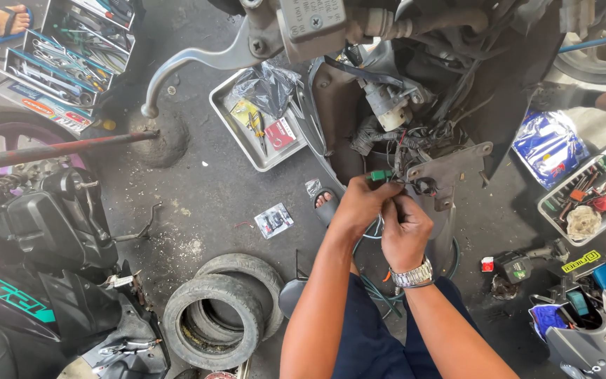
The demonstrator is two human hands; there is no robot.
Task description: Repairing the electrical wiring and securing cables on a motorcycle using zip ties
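Under the stripped front of the scooter (415, 84), a bundle of thin wires (400, 184) is being worked on with both hands. The left hand (362, 203) is being held closed around the wires just beside a small green connector (379, 175), which sits at the fingertips and close to the grey metal bracket (450, 168). The right hand (405, 228), with a metal watch (413, 275) at its wrist, is being kept pinched on the same strands slightly lower down; whether a tool is being held in it cannot be told.

Judged from how things lie, the job is being carried out somewhere in its middle. The body panels are off and the loom (387, 133) is lying exposed, so the opening-up is done. The wiring is not yet tidied or tucked back, and loose cable (376, 288) is hanging between the knees. Removed parts are lying about on the floor (205, 189): a dark panel (57, 309), a switch unit (517, 267), and a metal tray (243, 133) with small items. Refitting of the covers is being left for later, as far as can be seen.
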